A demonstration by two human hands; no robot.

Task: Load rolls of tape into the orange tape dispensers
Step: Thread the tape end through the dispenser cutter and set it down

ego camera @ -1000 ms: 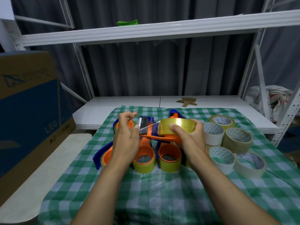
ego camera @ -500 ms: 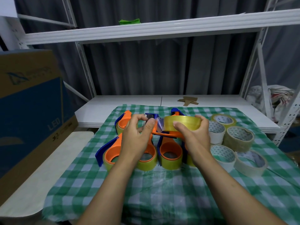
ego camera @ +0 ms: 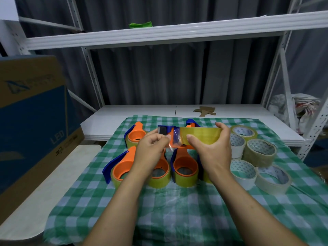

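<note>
Two hands work above the green checked cloth [ego camera: 177,206]. Right hand [ego camera: 213,153] grips the yellowish translucent tape roll [ego camera: 201,137] on an orange-and-blue plastic dispenser [ego camera: 185,147] lying left-right; left hand [ego camera: 151,145], nearer its blue cutter head [ego camera: 164,129], pinches the clear loose tape end [ego camera: 174,142] just left of the roll.

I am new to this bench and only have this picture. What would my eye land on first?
At centre, the right hand grips a yellow tape roll while the left hand pinches its loose end. Beneath them, loaded orange dispensers lie on the green checked cloth, with spare rolls clustered at the right.
</note>
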